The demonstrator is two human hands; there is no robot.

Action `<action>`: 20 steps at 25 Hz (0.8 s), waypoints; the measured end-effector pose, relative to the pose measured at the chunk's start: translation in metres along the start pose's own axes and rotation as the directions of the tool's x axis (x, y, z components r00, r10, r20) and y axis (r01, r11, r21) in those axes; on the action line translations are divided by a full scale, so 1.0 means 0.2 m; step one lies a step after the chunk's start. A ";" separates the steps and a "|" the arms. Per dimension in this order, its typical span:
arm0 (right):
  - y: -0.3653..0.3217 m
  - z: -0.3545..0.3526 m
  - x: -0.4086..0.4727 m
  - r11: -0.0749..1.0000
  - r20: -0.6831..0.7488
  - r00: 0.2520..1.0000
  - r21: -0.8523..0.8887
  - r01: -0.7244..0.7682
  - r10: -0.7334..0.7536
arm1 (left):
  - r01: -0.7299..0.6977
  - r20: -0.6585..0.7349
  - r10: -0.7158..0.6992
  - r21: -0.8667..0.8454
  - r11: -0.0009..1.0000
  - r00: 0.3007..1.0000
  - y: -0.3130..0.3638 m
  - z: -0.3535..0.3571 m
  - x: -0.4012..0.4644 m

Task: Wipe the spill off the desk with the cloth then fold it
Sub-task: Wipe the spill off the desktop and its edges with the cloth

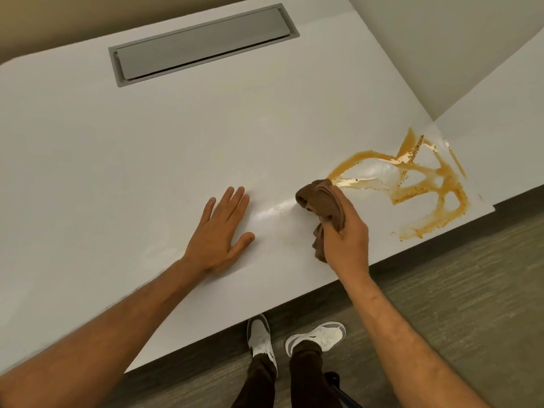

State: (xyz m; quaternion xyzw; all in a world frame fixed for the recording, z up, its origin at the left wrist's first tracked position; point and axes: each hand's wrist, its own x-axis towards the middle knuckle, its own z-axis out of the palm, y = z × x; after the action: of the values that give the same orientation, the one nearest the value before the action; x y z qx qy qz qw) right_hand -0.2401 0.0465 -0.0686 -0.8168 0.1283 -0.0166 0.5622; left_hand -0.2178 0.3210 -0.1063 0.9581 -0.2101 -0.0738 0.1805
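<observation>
An orange-brown spill with small grains spreads over the right corner of the white desk. My right hand grips a bunched brown cloth, whose front end touches the spill's left tip. A faint wet streak runs left of the cloth toward my left hand. That hand lies flat on the desk with straight fingers, holding nothing.
A grey recessed cable flap sits at the back of the desk. The desk's front edge runs diagonally, close to the spill at the right corner. Below it are the grey floor and my two shoes. Another white surface adjoins at the right.
</observation>
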 end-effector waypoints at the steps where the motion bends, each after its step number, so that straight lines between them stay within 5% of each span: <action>1: -0.02 -0.01 -0.02 1.000 -0.043 0.999 0.001 -0.014 0.014 | 0.040 0.015 -0.041 0.029 0.999 0.999 -0.03 -0.02 -0.03; 4: -0.05 0.06 -0.07 0.933 0.063 0.996 -0.359 -0.039 0.066 | 0.165 0.061 -0.171 0.085 0.983 0.983 -0.10 -0.04 -0.10; 6: -0.01 0.14 -0.11 0.739 0.115 0.989 -0.674 0.010 0.091 | 0.210 0.074 -0.218 0.100 0.973 0.973 -0.11 -0.03 -0.12; 8: 0.02 0.21 -0.11 0.630 0.077 0.997 -0.774 0.065 -0.008 | 0.213 0.054 -0.220 0.114 0.970 0.974 -0.12 0.01 -0.12; 12: 0.03 0.35 0.06 0.579 0.095 0.984 -0.799 0.164 -0.148 | 0.191 0.056 -0.199 0.123 0.974 0.978 -0.15 0.02 -0.11; 20: -0.12 0.59 0.51 0.696 0.397 0.891 -0.576 0.428 -0.219 | 0.203 0.066 -0.208 0.072 0.977 0.976 -0.16 0.03 -0.10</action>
State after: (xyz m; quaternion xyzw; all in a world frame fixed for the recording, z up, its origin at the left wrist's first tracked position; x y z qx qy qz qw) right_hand -0.1156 0.1397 -0.1024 -0.9623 -0.1076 0.0523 0.2441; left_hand -0.2257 0.3544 -0.1216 0.9766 -0.1186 -0.1201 0.1332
